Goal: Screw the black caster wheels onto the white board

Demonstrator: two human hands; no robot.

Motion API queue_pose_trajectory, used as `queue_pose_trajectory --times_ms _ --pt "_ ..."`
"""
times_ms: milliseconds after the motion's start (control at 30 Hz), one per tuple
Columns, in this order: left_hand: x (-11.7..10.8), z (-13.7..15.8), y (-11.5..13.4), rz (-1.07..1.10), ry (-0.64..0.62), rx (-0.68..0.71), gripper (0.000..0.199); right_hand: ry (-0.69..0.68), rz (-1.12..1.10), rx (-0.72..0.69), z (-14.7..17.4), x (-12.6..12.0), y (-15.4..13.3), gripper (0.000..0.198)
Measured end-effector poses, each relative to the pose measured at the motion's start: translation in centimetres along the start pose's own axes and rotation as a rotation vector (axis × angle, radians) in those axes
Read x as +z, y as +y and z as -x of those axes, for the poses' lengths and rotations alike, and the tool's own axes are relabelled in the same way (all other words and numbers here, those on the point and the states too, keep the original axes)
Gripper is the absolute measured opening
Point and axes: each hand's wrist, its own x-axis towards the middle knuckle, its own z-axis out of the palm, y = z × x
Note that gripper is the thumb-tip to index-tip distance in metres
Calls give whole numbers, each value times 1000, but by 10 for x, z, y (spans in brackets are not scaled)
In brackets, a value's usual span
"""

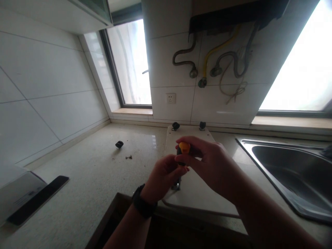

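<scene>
A screwdriver [184, 148] with a yellow and black handle stands roughly upright over a white panel [202, 193]. My right hand [204, 154] is closed round the handle near its top. Lower down, my left hand [166, 171] pinches the screwdriver close below the handle; the shaft and tip are hidden by my fingers. Just beneath my hands, a metal fitting [176, 185] sits on the panel near its front left corner, partly covered. Two black caster wheels [175, 126] [202, 125] stand on the panel's far end.
On the counter [98, 186] to the left lie a loose black caster [119, 144] and several small screws [129, 157]. A white box [23, 190] with a dark flat object [38, 200] is at far left. The steel sink [293, 176] is on the right; an open drawer-like recess [114, 207] lies below.
</scene>
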Motion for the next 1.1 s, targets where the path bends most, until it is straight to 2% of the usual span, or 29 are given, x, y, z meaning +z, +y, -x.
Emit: queue_pose_trajectory --times_ms 100,167,267,367,433,500,567,667,767,900,1100 --pt "4 4 -1 -78 108 -13 39 -7 -54 -4 0 1 1 31" --pt "5 5 -2 -112 141 -2 40 -41 -128 2 -2 0 4 35" --pt "5 6 -2 -141 175 25 29 -181 -335 -15 -8 -4 13 40" --pt "4 7 5 -163 142 42 24 -368 -546 -47 -17 -10 23 49" --pt "3 8 10 -167 111 46 23 -421 -603 -47 -22 -9 26 46" --pt "2 7 12 -169 78 38 22 -360 -614 -26 -24 -4 28 36" --pt "1 7 11 -143 9 12 22 -212 -576 13 -24 3 27 27" --pt "0 5 6 -80 -95 -18 25 -69 -514 80 -19 10 23 26" --pt "0 2 6 -94 -100 19 24 -56 -522 87 -13 6 16 28" --pt "1 -2 15 -128 -92 64 22 16 -495 24 -8 -3 7 29" --pt "-2 0 15 -179 -90 48 20 27 -510 15 -4 1 12 29"
